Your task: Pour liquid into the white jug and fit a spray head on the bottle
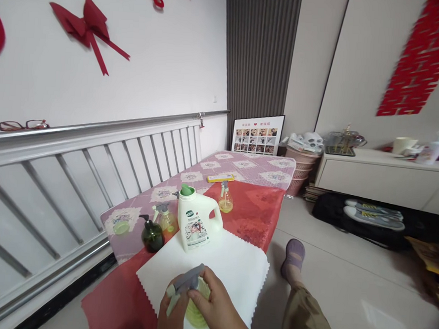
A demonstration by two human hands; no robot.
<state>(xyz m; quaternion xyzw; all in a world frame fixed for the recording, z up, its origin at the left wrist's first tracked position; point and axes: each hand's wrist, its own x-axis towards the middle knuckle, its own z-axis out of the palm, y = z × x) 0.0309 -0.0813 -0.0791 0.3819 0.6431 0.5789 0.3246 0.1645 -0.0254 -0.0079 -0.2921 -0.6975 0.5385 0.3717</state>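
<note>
Both my hands hold a small yellow-green spray bottle [196, 309] with a grey trigger head over a white cloth [235, 269]. My right hand [214, 308] wraps the bottle's body from the right. My left hand [171, 318] grips it from the left, below the nozzle. Just beyond stands a white detergent jug [195, 222] with a green cap, on the cloth's far edge. A dark green pump bottle [151, 235] and another small spray bottle [166, 219] stand to its left. A third spray bottle [225, 198] stands farther back on the red cloth [254, 211].
The low table [242, 163] has a pink patterned cover and runs along a white railing [93, 161]. A yellow flat object [220, 178] lies farther back. Eyeglasses [23, 124] rest on the rail's ledge. My leg and foot [293, 256] are on the tiled floor at right, near a white cabinet [382, 179].
</note>
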